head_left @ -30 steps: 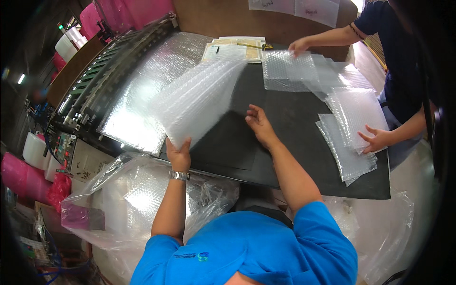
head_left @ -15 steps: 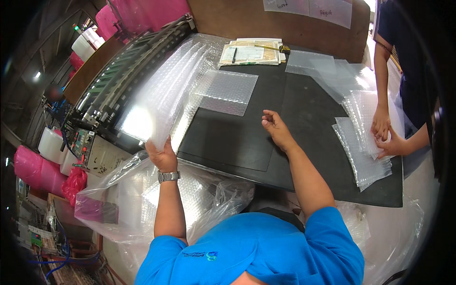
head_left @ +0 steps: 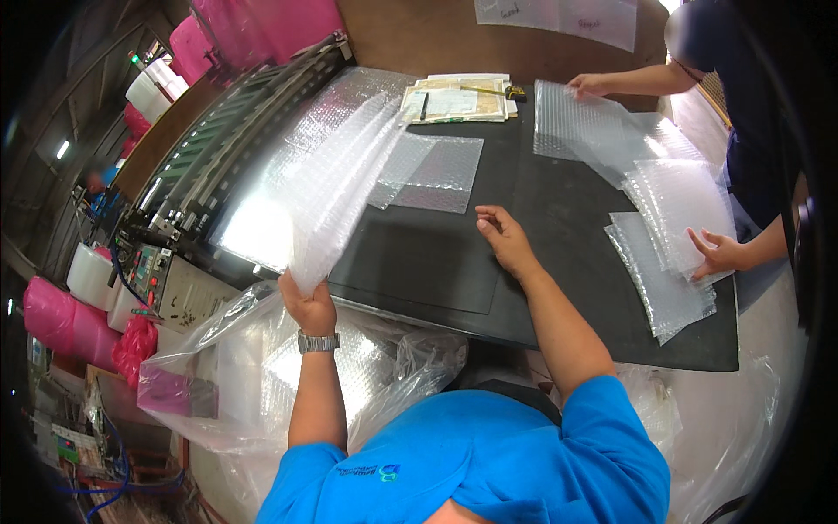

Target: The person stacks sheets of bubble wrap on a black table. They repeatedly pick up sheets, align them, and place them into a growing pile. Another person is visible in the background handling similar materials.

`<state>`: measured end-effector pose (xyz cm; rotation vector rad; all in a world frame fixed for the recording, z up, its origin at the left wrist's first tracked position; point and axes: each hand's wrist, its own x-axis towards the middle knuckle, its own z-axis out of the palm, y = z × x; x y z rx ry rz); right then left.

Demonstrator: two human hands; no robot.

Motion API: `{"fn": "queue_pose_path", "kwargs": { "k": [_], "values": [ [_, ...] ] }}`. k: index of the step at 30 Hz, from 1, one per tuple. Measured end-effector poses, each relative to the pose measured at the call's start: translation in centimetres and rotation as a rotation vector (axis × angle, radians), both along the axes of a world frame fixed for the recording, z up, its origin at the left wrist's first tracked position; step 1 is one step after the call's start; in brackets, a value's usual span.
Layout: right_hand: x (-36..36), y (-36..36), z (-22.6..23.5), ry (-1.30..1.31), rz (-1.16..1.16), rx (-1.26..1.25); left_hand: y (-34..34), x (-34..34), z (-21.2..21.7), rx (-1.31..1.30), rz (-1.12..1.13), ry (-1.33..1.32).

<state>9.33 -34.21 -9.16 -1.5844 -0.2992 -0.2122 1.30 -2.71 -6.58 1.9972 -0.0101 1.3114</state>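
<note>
Swung rightward since half a second ago, the bubble-wrap bundle (head_left: 336, 192) now slants from the table's near left edge toward the loose sheets (head_left: 454, 179) on the black mat (head_left: 428, 262), where before it lay farther over to the left. That makes it look mid-handling, not set down; I can't tell whether its far end rests on anything.

Closest to me, a clear plastic bag (head_left: 249, 375) bulges below the table edge. Above it, the left hand (head_left: 307, 301) pinches the bundle's near corner. Over the mat, the right hand (head_left: 506, 240) holds nothing, its fingers loosely curled and the thumb close by.

Across on the right, the co-worker's near hand (head_left: 720, 253) stays on the white stack (head_left: 681, 205), which overlaps another stack (head_left: 650, 279). The far hand (head_left: 591, 85) has left that stack and now grips the edge of a clear sheet (head_left: 567, 122), so sorting seems busy there too.

Beyond lie papers (head_left: 449, 100) and a tape measure (head_left: 517, 92), with a roller machine (head_left: 231, 131) off left.
</note>
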Motion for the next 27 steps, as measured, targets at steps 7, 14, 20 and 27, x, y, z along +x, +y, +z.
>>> {"fn": "queue_pose_path", "kwargs": {
  "k": [7,14,20,27],
  "values": [
    [-4.5,2.7,14.6,-0.665,-0.021,-0.211,-0.6,-2.2,0.1,0.087,-0.096,0.045],
    [-4.6,2.7,18.4,-0.762,0.238,-0.692,-0.8,-3.2,-2.3,0.024,-0.208,0.081],
    [-5.7,3.1,19.3,-0.76,0.244,-0.994,-2.9,-2.6,-1.8,-0.098,-0.406,0.072],
    [-6.3,-1.1,25.5,-0.87,-0.285,-0.159,-3.8,-1.5,-2.3,-0.552,-0.554,0.373]
  ]
}}
